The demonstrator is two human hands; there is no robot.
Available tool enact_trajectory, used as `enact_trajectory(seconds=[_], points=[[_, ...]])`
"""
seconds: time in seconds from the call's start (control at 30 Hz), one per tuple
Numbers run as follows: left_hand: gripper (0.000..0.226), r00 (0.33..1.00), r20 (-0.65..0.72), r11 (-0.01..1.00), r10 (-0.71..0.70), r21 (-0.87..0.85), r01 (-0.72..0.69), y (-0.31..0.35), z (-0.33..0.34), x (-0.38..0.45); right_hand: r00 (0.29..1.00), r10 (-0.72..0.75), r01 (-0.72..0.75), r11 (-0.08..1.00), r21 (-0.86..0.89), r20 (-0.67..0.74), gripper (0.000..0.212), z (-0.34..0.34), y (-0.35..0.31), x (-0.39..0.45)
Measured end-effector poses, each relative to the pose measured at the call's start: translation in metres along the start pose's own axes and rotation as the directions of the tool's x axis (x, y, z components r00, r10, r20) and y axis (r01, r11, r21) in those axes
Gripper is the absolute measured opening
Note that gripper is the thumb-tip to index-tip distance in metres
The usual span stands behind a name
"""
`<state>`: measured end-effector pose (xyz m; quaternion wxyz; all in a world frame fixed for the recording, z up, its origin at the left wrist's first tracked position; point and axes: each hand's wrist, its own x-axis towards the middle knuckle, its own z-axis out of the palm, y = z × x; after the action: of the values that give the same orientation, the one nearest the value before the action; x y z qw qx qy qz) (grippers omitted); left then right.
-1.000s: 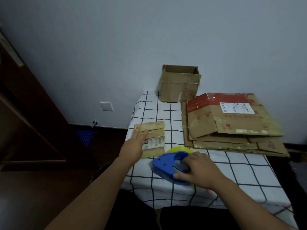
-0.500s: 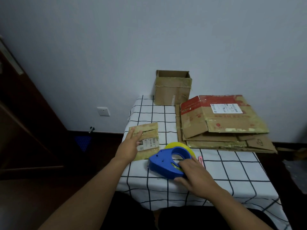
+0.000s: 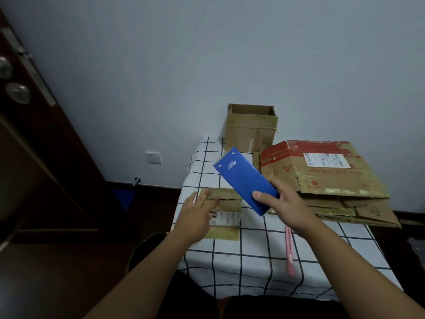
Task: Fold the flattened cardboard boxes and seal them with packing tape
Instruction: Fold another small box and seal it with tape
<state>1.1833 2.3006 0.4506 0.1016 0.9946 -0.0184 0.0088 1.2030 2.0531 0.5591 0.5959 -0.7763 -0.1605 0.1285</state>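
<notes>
The right hand [image 3: 284,204] grips the blue tape dispenser [image 3: 245,179] near its lower end, thumb across the flat blue face and fingers curled round the far edge, which hides them. The dispenser is lifted clear of the table [image 3: 253,254], tilted with its far end pointing up and to the left, above the gap between the small box and the cardboard stack.

The left hand [image 3: 197,215] lies flat with its fingers straight and a little spread, resting on the left part of the small flattened box [image 3: 226,214]. That box sits near the table's left edge, a white label showing just beside the fingers.

A stack of larger flattened boxes [image 3: 326,178] lies on the right side of the table, the top one red-edged with a shipping label. An open, upright box [image 3: 250,127] stands at the back against the wall. A pink utility knife [image 3: 289,249] lies on the checked cloth, below the right wrist.
</notes>
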Motion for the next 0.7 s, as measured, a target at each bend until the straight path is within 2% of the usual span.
enact_trajectory(seconds=[0.07, 0.17, 0.3, 0.4, 0.6, 0.7], points=[[0.054, 0.999, -0.029, 0.997, 0.029, 0.07, -0.027, -0.001, -0.001, -0.001, 0.999, 0.034, -0.031, 0.996, 0.085, -0.031, 0.033, 0.01, -0.006, 0.017], [0.052, 0.999, -0.025, 0.999, 0.042, 0.018, -0.041, -0.002, -0.003, -0.002, 0.992, 0.087, -0.07, 0.982, 0.177, -0.09, 0.04, 0.025, -0.011, 0.043], [0.047, 0.999, -0.025, 0.996, 0.033, -0.081, -0.035, -0.002, -0.006, 0.002, 0.981, 0.157, -0.125, 0.963, 0.24, -0.117, 0.02, 0.04, 0.001, 0.068], [0.042, 0.999, -0.032, 0.989, 0.012, -0.144, -0.017, -0.005, -0.007, 0.004, 0.974, 0.194, -0.161, 0.956, 0.247, -0.118, 0.019, 0.043, 0.014, 0.074], [0.042, 0.997, -0.07, 0.988, -0.027, -0.154, 0.016, -0.004, -0.004, 0.011, 0.986, 0.15, -0.121, 0.942, 0.314, -0.07, 0.049, 0.04, 0.018, 0.072], [0.041, 0.996, -0.077, 0.986, -0.04, -0.166, 0.027, -0.003, -0.001, 0.01, 0.993, 0.088, -0.068, 0.97, 0.235, -0.077, 0.042, 0.035, 0.016, 0.068]])
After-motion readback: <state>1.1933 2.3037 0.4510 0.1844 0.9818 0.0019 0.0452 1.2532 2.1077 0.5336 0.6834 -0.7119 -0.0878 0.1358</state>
